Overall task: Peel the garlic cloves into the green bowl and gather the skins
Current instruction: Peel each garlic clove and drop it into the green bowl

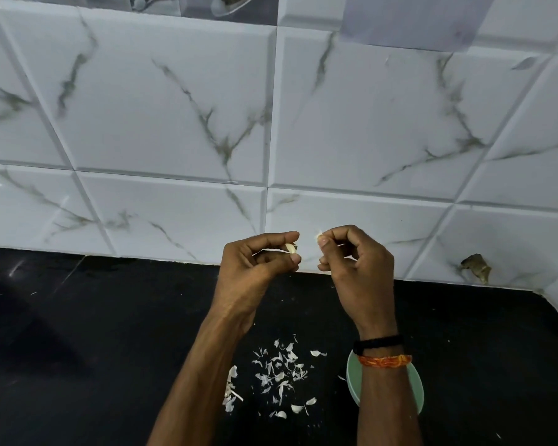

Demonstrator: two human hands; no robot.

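Both hands are raised in front of the marble-pattern tiled wall (174, 123), close together but not touching. Left hand (255, 268): thumb and forefinger pinch a garlic clove (291, 248), pale, its long axis running roughly left to right, tip toward the other hand. Right hand (358, 262): fingers curled, thumb and forefinger nipping a small scrap of skin (319, 235), apparently pulled clear of the clove; a narrow gap separates scrap and clove. Below them, black countertop (94, 333). Green bowl (351, 378) sits on it directly beneath the right forearm, which covers most of it; only the left rim and a sliver on the right show, and the contents cannot be seen. Loose garlic skins (279, 376) lie scattered on the counter just left of the bowl, between the two forearms, with a smaller clump (231, 389) beside the left forearm. Right wrist carries a black band (379, 342) and an orange thread (385, 361). Judgement: peeling of this clove is under way; whether it is fully bare cannot be told at this size. Key relation: the bowl lies down and toward the person from the clove, on the right-hand side, so the right hand is nearer it, while the clove is in the left; dropping it in means carrying it rightward and downward across the skin scatter. Skins are not yet gathered.
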